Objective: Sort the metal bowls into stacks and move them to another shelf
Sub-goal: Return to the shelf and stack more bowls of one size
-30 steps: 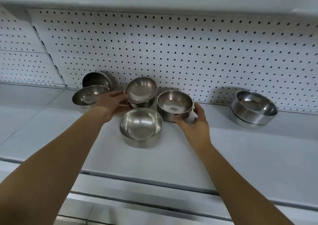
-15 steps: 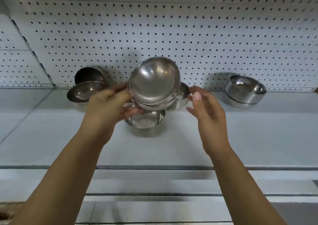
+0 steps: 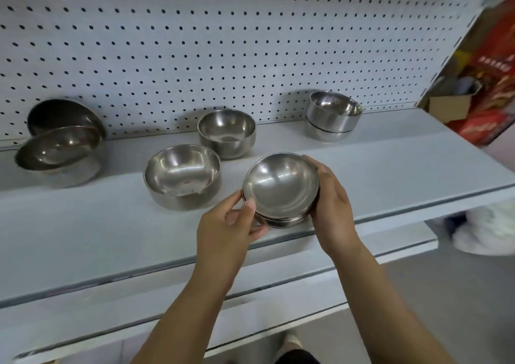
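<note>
A small stack of shallow metal bowls [image 3: 281, 188] is held over the front edge of the grey shelf [image 3: 390, 168]. My left hand [image 3: 228, 230] pinches its left rim and my right hand [image 3: 331, 210] curls round its right side. On the shelf sit a wide bowl [image 3: 182, 178], a deeper bowl [image 3: 226, 132] behind it, a stack of two straight-sided bowls [image 3: 331, 115] at the back right, and a tilted pile of bowls [image 3: 60, 146] at the far left against the pegboard.
A white pegboard [image 3: 195, 43] backs the shelf. A lower shelf edge [image 3: 404, 248] juts out below. At the right stand a cardboard box [image 3: 452, 104], red packaging [image 3: 496, 85] and a white bag [image 3: 490, 230] on the floor.
My left hand lifted the shallow stack from the back of the shelf and carried it to the right and forward. My right hand let go of the deeper bowl and took the stack's right side.
</note>
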`<control>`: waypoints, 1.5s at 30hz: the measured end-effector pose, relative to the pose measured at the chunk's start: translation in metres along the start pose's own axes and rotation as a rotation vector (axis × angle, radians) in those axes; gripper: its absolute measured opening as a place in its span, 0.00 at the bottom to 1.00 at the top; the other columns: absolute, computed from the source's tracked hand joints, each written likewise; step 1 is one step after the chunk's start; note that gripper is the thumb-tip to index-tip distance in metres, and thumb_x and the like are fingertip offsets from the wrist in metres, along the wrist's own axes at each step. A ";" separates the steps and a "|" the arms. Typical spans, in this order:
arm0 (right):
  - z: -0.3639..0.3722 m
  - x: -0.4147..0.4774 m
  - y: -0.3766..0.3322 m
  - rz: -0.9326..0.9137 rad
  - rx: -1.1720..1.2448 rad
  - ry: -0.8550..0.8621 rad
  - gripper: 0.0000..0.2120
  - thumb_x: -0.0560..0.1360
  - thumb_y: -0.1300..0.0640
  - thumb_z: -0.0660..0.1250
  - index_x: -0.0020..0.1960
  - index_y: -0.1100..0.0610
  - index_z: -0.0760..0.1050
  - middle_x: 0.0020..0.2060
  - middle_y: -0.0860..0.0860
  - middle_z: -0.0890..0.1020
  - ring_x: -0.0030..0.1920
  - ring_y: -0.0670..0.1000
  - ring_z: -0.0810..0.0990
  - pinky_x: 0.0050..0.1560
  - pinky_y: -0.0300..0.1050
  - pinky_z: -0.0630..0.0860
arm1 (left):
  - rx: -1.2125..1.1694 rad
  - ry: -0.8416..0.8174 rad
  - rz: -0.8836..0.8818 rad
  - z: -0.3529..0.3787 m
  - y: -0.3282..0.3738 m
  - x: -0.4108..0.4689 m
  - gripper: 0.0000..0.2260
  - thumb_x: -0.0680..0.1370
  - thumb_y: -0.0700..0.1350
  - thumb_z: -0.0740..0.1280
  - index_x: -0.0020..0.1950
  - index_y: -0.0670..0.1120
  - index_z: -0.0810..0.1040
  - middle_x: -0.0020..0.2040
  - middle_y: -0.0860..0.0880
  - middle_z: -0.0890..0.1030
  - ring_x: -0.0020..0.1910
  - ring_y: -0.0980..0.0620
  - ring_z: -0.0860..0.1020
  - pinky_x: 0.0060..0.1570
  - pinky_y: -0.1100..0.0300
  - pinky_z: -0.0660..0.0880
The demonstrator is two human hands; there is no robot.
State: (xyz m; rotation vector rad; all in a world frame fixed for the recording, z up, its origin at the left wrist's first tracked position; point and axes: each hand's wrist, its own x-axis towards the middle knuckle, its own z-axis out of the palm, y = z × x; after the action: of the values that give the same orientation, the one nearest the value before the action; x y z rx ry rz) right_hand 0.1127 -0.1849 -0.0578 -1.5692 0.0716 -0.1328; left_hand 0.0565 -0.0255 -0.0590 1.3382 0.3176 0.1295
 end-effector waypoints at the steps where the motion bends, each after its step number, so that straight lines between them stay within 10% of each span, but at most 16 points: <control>1: -0.002 0.000 0.004 0.010 0.010 0.019 0.19 0.87 0.49 0.52 0.64 0.44 0.81 0.60 0.41 0.84 0.65 0.44 0.80 0.70 0.56 0.75 | 0.026 0.002 0.012 0.000 -0.005 0.002 0.09 0.82 0.43 0.68 0.59 0.55 0.82 0.43 0.48 0.87 0.42 0.44 0.87 0.45 0.57 0.84; 14: 0.009 0.000 0.007 0.064 -0.015 0.047 0.15 0.86 0.46 0.56 0.60 0.45 0.82 0.56 0.41 0.83 0.58 0.41 0.82 0.60 0.42 0.77 | 0.218 -0.007 0.153 -0.002 -0.025 0.007 0.13 0.82 0.53 0.64 0.67 0.59 0.74 0.59 0.45 0.79 0.41 0.52 0.85 0.39 0.61 0.82; 22: 0.030 0.005 0.010 0.040 0.030 0.026 0.15 0.86 0.50 0.55 0.63 0.48 0.80 0.57 0.41 0.82 0.58 0.41 0.81 0.60 0.40 0.77 | 0.295 0.045 0.209 -0.013 -0.017 -0.005 0.19 0.76 0.63 0.63 0.65 0.59 0.76 0.43 0.57 0.86 0.44 0.58 0.85 0.54 0.53 0.82; 29: 0.050 0.009 0.012 0.045 0.167 0.007 0.15 0.86 0.48 0.56 0.66 0.46 0.78 0.57 0.38 0.82 0.54 0.31 0.79 0.56 0.32 0.72 | 0.359 0.533 0.463 -0.051 0.004 -0.010 0.07 0.82 0.53 0.66 0.51 0.51 0.80 0.44 0.55 0.83 0.44 0.56 0.82 0.45 0.60 0.81; 35: 0.061 0.010 0.014 0.016 0.187 0.023 0.15 0.86 0.50 0.57 0.61 0.50 0.81 0.55 0.44 0.84 0.56 0.41 0.82 0.57 0.39 0.75 | 0.659 0.831 0.598 -0.121 0.032 0.036 0.11 0.81 0.51 0.69 0.60 0.47 0.78 0.59 0.50 0.76 0.60 0.51 0.74 0.56 0.65 0.67; 45: 0.056 0.008 0.018 -0.038 0.132 -0.038 0.16 0.87 0.47 0.55 0.64 0.49 0.79 0.56 0.40 0.82 0.58 0.40 0.80 0.59 0.37 0.75 | 1.062 0.585 0.306 -0.168 0.097 0.134 0.13 0.82 0.52 0.66 0.60 0.44 0.79 0.48 0.45 0.77 0.46 0.43 0.76 0.46 0.55 0.69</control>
State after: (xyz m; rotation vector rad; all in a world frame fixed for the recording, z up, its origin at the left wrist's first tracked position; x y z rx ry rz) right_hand 0.1284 -0.1301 -0.0754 -1.4410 0.0031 -0.1343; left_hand 0.1424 0.1909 -0.0185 2.3938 0.7311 0.6874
